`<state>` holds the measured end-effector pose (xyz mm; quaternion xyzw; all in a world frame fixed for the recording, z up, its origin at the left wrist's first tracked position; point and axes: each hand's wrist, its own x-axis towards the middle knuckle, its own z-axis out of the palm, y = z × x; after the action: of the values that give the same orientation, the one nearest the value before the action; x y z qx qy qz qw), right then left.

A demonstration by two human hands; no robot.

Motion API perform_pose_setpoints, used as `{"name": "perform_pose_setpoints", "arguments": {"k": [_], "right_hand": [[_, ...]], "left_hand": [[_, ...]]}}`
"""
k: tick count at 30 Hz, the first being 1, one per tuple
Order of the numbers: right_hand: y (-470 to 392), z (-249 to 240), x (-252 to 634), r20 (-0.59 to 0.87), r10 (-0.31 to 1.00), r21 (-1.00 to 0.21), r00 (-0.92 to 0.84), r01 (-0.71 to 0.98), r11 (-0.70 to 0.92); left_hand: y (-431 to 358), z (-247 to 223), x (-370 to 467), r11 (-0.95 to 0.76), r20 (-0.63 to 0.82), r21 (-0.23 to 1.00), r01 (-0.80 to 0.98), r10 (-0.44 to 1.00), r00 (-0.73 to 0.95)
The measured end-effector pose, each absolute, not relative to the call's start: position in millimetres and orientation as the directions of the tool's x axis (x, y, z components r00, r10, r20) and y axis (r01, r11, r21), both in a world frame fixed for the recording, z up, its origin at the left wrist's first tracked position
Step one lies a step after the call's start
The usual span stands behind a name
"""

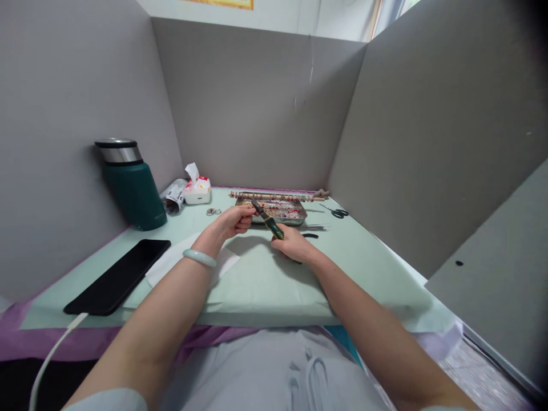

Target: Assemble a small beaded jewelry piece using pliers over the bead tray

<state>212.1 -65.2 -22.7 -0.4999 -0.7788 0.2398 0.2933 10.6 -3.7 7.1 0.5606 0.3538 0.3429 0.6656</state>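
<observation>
My right hand (292,244) is closed around the dark green handles of a pair of pliers (270,221). The jaws point up and to the left, toward the fingertips of my left hand (237,221). That left hand is pinched shut, with a pale bracelet on its wrist; whatever lies between finger and thumb is too small to name. Just beyond both hands stands a metal tray (295,219) of small red, gold and clear beads. A wooden rod (274,197) strung with beaded rings lies along the tray's far side.
To the left are a green thermos (132,188), a black phone (120,278) on a white cable, a tissue box (197,191) and several small rings (213,212). Black scissors (339,213) lie at the right. Thin wires (314,228) rest by the tray. Grey partitions (257,108) enclose the table.
</observation>
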Motion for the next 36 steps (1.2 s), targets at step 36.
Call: {"name": "perform_pose_setpoints", "arguments": {"k": [36], "right_hand": [[-65.6, -20.2, 212.6, 0.201, 0.939, -0.721, -0.279, 0.606, 0.335]], "left_hand": [[-9.5, 8.6, 12.4, -0.147, 0.067, 0.979, 0.141, 0.885, 0.461]]}}
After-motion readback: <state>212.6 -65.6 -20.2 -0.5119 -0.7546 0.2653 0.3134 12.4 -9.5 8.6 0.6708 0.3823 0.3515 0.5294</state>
